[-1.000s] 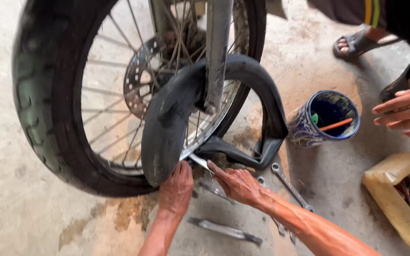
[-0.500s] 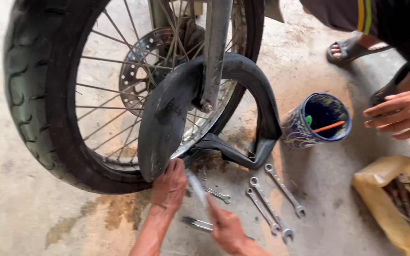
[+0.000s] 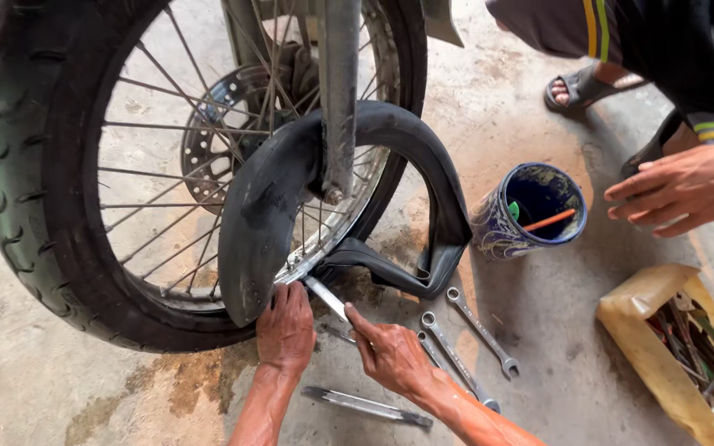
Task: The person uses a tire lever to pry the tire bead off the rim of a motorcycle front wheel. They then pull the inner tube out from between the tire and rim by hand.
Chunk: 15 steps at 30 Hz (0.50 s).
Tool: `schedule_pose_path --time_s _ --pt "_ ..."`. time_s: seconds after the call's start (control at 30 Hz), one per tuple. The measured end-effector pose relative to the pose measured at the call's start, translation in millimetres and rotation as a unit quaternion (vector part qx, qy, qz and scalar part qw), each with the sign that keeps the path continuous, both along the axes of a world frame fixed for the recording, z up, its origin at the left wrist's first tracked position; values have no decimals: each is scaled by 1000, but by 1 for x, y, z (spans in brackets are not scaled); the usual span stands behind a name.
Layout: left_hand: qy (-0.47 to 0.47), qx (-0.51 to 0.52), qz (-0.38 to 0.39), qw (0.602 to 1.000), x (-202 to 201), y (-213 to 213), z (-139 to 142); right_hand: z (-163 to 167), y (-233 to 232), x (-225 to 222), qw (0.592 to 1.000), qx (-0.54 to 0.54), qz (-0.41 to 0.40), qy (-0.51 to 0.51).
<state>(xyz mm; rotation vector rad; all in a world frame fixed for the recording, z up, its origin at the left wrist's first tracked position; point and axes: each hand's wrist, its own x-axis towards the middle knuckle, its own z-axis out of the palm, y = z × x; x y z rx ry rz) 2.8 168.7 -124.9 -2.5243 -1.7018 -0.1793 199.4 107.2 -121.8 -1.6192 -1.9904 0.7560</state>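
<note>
1. the left hand (image 3: 285,328) pressed, fingers curled, on the black inner tube (image 3: 266,206) at the wheel (image 3: 35,182) bottom, keeping it steady.
2. the right hand (image 3: 390,355) gripped the tire lever (image 3: 324,296), its tip pushed under the rim to pry.
3. wrenches (image 3: 464,334) lay near on the right, easy to grab.

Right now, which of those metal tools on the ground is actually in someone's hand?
The flat tyre lever, wedged at the wheel rim and gripped by the right hand. The spanners and another lever lie untouched on the concrete.
</note>
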Motion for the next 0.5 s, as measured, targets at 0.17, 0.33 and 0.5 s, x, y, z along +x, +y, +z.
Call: schedule_pose_path --time_s 0.17,0.33,0.5 --pt "6 -29 -1 1000 0 0 -2 -22 -6 -16 998 67 3 7" --pt "5 23 -7 1000 1 -1 -6 -37 -25 -48 997 38 -65 31" --pt "-9 3 -1 1000 6 1 -12 -30 -17 -56 996 -35 -80 -35"
